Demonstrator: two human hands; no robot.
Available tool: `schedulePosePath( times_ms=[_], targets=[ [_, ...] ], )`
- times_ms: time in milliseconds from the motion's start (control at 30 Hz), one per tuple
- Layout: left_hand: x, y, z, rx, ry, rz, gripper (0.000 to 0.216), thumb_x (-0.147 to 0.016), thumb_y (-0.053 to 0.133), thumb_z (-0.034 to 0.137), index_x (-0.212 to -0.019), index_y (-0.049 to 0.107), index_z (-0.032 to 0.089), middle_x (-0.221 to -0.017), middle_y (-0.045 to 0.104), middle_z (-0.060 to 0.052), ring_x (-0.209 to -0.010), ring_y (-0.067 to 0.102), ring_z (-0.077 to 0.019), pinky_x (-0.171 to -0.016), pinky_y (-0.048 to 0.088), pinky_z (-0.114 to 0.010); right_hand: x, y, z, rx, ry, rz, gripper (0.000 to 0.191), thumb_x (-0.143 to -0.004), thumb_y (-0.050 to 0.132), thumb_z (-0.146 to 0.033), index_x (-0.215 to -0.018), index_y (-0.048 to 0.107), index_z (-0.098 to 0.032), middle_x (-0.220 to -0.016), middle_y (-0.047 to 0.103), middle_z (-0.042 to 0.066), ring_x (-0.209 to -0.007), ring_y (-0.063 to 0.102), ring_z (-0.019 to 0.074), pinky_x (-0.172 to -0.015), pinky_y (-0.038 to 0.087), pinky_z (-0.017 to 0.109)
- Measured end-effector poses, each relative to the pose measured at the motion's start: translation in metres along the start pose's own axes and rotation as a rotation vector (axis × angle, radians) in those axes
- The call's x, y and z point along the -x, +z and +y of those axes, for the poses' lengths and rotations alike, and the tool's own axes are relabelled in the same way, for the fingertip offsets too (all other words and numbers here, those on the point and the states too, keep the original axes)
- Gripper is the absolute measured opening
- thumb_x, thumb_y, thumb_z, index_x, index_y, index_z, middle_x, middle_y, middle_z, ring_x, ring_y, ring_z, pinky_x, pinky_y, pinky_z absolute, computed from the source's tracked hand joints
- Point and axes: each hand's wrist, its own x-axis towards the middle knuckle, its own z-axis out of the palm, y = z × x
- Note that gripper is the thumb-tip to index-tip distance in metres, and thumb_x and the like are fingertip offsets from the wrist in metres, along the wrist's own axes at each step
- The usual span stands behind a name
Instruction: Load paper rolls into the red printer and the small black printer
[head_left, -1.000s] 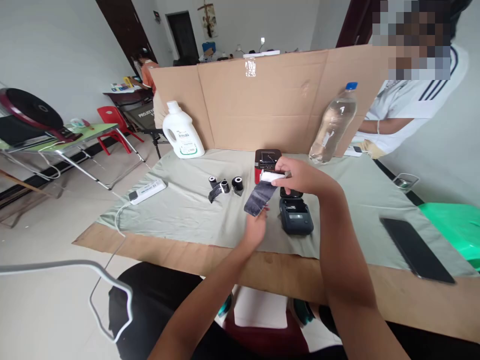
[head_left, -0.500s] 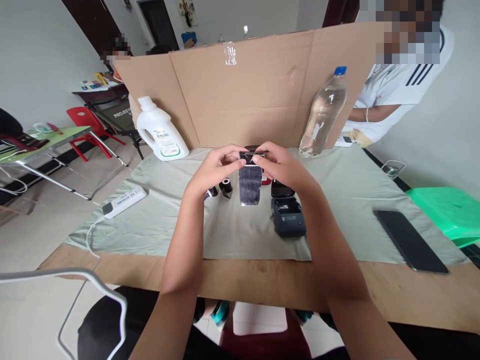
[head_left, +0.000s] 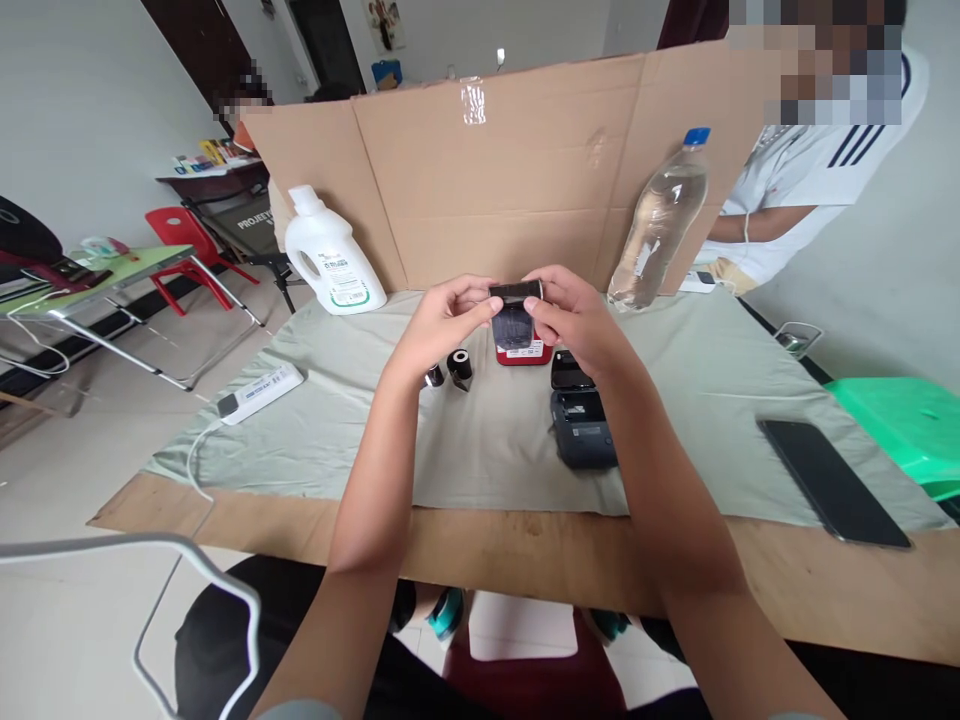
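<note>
Between my left hand (head_left: 461, 315) and my right hand (head_left: 566, 310) is a roll of black ribbon (head_left: 514, 292), gripped at both ends with thumbs on its near side. A short dark translucent strip (head_left: 513, 328) hangs from it. Behind the strip lies a red container with a white label (head_left: 525, 354), partly covered. A small black roll (head_left: 459, 364) stands on the cloth near my left hand, with another, partly hidden, beside it. Close to my right forearm sits a dark portable printer (head_left: 585, 440) with its lid (head_left: 571, 370) open; the forearm covers part of it.
A white jug (head_left: 334, 255) and a clear bottle with a blue cap (head_left: 660, 225) stand before a cardboard screen (head_left: 495, 190). A power strip (head_left: 262, 393) lies left, a phone (head_left: 832, 480) right. Beyond the screen's right edge is a person in a white shirt (head_left: 810, 180).
The strip hanging from the roll has become much shorter, and more of the red container shows. Both hands still hold the roll. The whole view has shifted slightly.
</note>
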Motion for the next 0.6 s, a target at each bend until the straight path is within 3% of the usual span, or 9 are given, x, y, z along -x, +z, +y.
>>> schedulePosePath(
  times_ms=[200,400,600],
  targets=[
    [0.0,0.001,0.003,-0.008,0.061,0.015,0.056,-0.074,0.087,0.055,-0.113,0.071,0.019,-0.105,0.078,-0.007,-0.102,0.075,-0.0236,-0.093,0.06,-0.036,0.0,0.003,0.002,-0.011,0.064,0.005,0.03,-0.086,0.077,-0.043,-0.101,0.062,-0.021,-0.073,0.057,-0.005,-0.047,0.044,0.006,-0.045,0.032,0.022],
    [0.001,0.002,0.006,-0.005,-0.025,0.027,0.054,-0.078,0.083,0.058,-0.109,0.071,0.017,-0.101,0.077,-0.008,-0.098,0.075,-0.0234,-0.091,0.06,-0.036,-0.003,0.004,0.007,-0.009,-0.029,0.013,0.037,-0.08,0.083,-0.043,-0.103,0.063,-0.022,-0.076,0.059,-0.004,-0.058,0.048,0.0074,-0.052,0.039,0.022],
    [0.004,-0.001,0.012,-0.02,0.013,0.026,0.054,-0.074,0.09,0.049,-0.113,0.071,0.019,-0.103,0.077,-0.007,-0.104,0.074,-0.0238,-0.095,0.059,-0.036,-0.003,0.009,0.01,-0.02,0.027,0.027,0.038,-0.085,0.078,-0.054,-0.095,0.064,-0.021,-0.077,0.058,-0.002,-0.054,0.044,0.007,-0.045,0.031,0.022]
  ],
)
